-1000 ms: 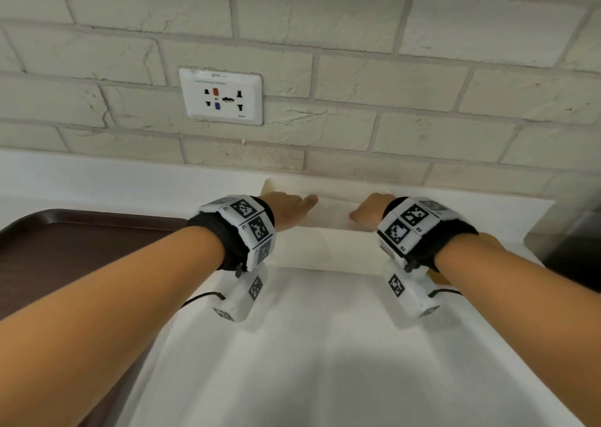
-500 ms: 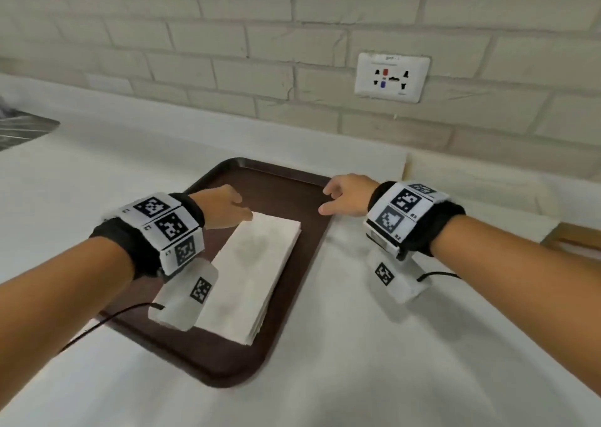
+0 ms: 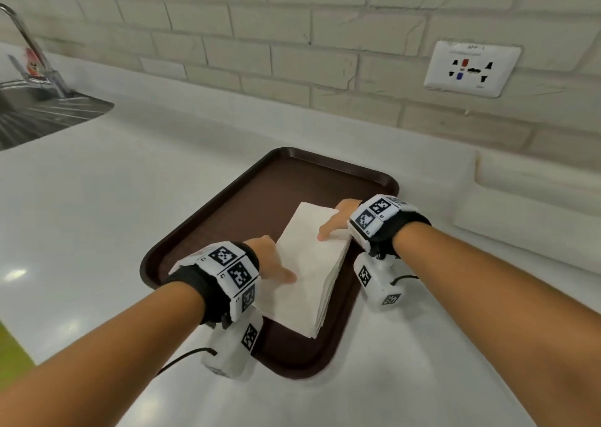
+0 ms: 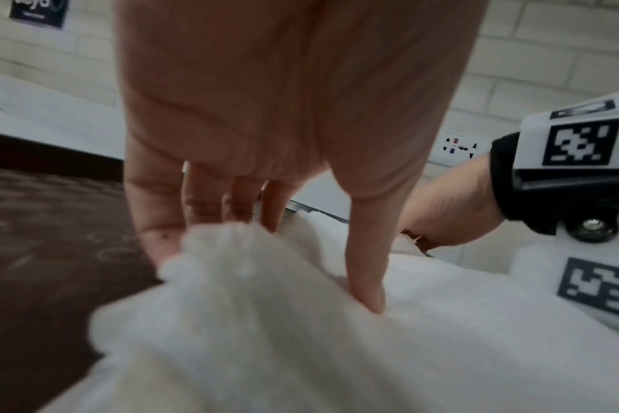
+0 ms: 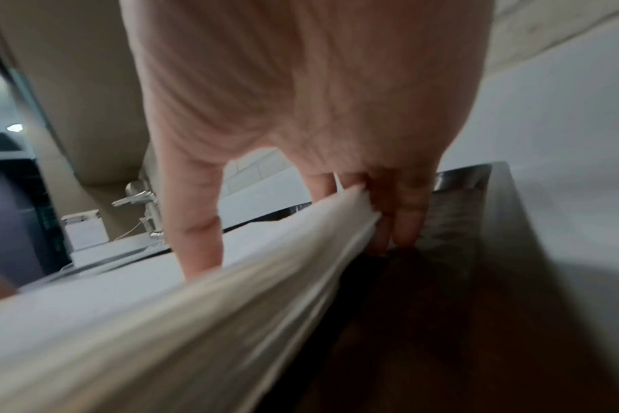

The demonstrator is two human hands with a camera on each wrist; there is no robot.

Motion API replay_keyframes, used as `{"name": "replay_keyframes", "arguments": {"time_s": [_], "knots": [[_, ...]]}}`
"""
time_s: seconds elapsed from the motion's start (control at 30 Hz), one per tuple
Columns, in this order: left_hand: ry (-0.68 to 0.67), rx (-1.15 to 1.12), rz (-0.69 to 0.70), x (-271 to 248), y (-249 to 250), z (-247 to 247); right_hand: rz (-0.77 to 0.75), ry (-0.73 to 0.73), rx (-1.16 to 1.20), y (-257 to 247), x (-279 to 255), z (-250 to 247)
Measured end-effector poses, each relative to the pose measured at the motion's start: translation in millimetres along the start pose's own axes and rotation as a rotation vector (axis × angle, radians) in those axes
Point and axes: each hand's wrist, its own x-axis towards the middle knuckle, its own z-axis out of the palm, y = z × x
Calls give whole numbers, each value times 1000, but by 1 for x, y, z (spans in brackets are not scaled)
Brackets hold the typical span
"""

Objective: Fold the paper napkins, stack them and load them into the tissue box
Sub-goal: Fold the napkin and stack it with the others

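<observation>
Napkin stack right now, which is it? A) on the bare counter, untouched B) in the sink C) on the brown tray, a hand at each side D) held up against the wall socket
C: the napkin stack lies on the brown tray, with the left hand and right hand each gripping a side, thumbs on top.
</observation>
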Motion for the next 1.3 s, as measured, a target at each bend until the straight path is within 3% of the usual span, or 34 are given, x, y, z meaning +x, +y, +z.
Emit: {"name": "replay_keyframes", "arguments": {"time_s": [0.2,0.3,0.43,0.57,0.7,0.9,1.03,1.17,1.3], "knots": [[-32,-82,23,7,0,-2,-3,-54,121,-5,6,-14],[-51,-153,15,10,-3,-2,-18,-148,277,-12,0,-24],[-46,-323,1,18,-16,0,-133,-254,448,-16,-30,-41],[-82,-520,95,14,-22,-6,-265,-187,585,5,-62,-57],[-87,-584,298,-6,-2,-19,-242,53,743,62,-106,-67],[117,-767,609,-33,99,-13,-124,299,904,178,-176,-51],[94,-812,786,-44,171,23,-16,379,1099,250,-224,-30],[38,-740,867,-45,220,69,127,407,1013,300,-258,-2],[-58,-629,853,-41,239,98,252,383,958,334,-268,21]]}}
